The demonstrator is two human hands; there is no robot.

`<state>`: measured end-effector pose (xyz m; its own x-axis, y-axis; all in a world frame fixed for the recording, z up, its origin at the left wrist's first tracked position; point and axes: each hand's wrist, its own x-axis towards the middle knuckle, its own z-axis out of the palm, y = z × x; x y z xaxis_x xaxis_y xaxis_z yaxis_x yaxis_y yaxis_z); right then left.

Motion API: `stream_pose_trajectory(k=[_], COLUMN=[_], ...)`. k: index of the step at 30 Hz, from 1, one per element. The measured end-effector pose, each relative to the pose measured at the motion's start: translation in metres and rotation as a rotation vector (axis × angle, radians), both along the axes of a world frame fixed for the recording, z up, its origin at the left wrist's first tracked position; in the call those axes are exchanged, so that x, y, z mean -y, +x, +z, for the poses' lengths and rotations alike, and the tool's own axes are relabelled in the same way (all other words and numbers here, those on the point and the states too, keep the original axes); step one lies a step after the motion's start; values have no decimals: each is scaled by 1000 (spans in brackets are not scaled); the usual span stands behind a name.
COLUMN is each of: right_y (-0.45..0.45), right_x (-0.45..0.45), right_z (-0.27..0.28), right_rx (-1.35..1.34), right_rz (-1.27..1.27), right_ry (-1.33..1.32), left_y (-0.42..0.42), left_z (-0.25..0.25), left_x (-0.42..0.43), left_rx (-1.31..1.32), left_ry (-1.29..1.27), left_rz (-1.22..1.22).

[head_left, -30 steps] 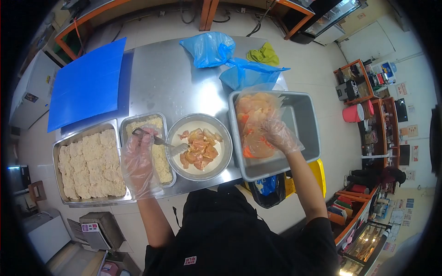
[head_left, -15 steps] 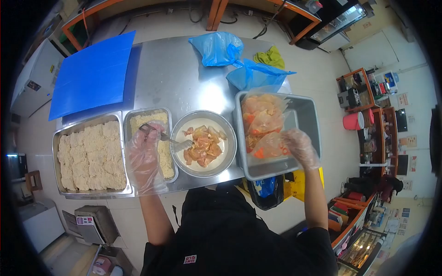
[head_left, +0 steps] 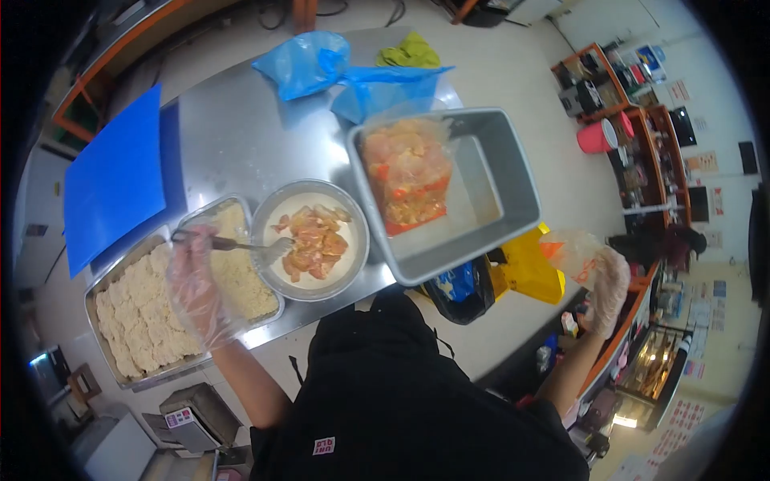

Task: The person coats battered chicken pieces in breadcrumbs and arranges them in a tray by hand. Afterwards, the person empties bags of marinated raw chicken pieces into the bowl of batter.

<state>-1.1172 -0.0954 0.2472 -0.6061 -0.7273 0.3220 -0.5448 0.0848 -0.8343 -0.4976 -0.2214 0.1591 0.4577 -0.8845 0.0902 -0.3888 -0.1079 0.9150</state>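
Observation:
My left hand, in a clear plastic glove, is closed around metal tongs. Their broad tips reach over the round metal bowl, at the left edge of the raw chicken pieces lying in pale liquid. Far off to the right, my gloved right hand grips a limp clear plastic bag with orange print, held out past the table beside a yellow bin. A grey tub holds filled plastic bags of chicken on its left side. Under my left wrist sits a tray of pale crumbs.
A large metal tray of breaded pieces stands at the left table edge. Behind are a blue board, blue plastic bags and a green cloth. Below the tub stand a black bin and a yellow bin.
My right hand has lifted the clear bag out of the grey tub and swung it right, past the table edge. My view has turned rightward. The left hand still holds the tongs by the bowl.

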Motion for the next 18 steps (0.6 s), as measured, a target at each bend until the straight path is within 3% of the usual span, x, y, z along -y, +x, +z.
stream_pose_trajectory(k=[1, 4, 7, 10, 11, 14, 16, 18], right_y=[-55, -106, -155, -124, -101, 17, 72, 104], right_x=[-22, -54, -76, -55, -36, 53, 103, 153], right_z=[-24, -112, -210, -217, -207, -111, -91, -100], right_rx=[-549, -202, -26, -635, -444, -431, -190, -567], right_rz=[142, 84, 34, -29, -116, 3, 233, 538], right_ry=[252, 366, 550, 643, 566, 540, 437, 334], left_y=[-1, 4, 4, 4, 2, -1, -5, -5], left_z=[-3, -11, -4, 0, 2, 7, 6, 7], left_x=[0, 1, -2, -5, -7, -10, -10, -11], left_rx=[-67, -147, -119, -112, -107, -90, -92, -114], left_ry=[-55, -122, -102, -83, -80, -72, -77, -105], left_rz=[-12, -10, 10, -2, 6, 0, 25, -12])
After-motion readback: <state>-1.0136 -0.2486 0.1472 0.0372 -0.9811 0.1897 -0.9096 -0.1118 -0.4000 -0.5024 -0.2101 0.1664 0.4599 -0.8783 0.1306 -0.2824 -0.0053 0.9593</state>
